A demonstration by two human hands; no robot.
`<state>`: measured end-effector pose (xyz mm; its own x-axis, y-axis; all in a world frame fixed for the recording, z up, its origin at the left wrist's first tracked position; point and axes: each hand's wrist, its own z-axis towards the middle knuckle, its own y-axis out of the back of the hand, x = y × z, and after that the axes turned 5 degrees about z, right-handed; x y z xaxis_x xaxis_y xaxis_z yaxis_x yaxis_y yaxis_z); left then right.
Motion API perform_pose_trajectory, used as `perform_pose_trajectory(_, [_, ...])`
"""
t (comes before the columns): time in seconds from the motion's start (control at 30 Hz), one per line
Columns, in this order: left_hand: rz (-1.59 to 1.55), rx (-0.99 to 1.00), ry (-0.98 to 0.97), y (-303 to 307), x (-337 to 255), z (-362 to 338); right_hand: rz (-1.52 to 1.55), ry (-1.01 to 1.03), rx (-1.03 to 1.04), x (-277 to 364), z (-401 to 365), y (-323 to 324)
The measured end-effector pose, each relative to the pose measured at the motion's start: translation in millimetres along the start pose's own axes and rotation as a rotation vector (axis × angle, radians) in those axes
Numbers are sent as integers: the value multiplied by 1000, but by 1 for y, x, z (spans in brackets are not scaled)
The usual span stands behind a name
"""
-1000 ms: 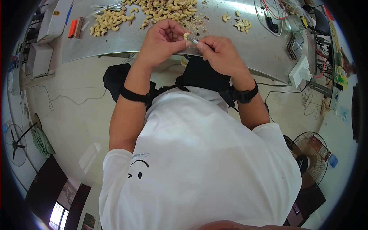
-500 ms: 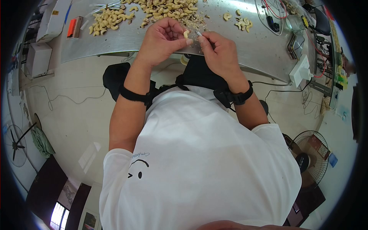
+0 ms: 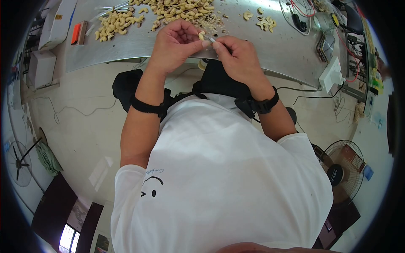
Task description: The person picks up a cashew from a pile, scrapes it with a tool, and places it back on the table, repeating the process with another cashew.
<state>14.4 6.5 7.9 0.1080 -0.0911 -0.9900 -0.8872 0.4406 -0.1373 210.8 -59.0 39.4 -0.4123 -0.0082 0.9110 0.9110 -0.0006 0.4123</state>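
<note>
My left hand (image 3: 175,44) pinches a cashew (image 3: 201,36) between thumb and fingertips, just over the near edge of the steel table (image 3: 139,46). My right hand (image 3: 238,57) grips a small tool (image 3: 212,40), its tip just beside the nut. Beyond both lies the main pile (image 3: 181,9). A smaller heap (image 3: 114,23) sits left and a few nuts (image 3: 263,21) right, with bare steel between.

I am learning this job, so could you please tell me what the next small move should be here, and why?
Probably a short scrape with the metal tool across the cashew. The left hand pinches the cashew in its fingertips, and the right hand holds the tool with its tip right at the nut, above the table.
</note>
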Motion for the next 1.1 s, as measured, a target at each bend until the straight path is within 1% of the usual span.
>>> perform_pose_trajectory(0.17, [-11, -14, 5, -2, -3, -1, 14, 9, -40, -3, -1, -4])
perform_pose_trajectory(0.27, [40, -18, -23, -3, -3, -2, -4, -21, -73, -5, 1, -5])
perform_pose_trajectory(0.4, [19, -35, -44, -5, -2, -4, 96, -66, -30, -7, 1, -3])
perform_pose_trajectory(0.57, [-38, -41, -22, -7, -3, -3, 68, -60, 26, -9, 1, -2])
perform_pose_trajectory(0.67, [-60, -42, -21, -5, -2, -2, 42, -72, -16, -9, 1, -3])
perform_pose_trajectory(0.77, [-125, -45, -83, -4, 5, -2, 127, -74, -54, -11, 4, -2])
perform_pose_trajectory(0.87, [-66, -51, -85, -3, 6, -2, 132, -78, -31, -12, 3, 1])
perform_pose_trajectory(1.1, [-54, -55, -102, -4, 5, -1, 195, -73, 16, -16, 3, 0])
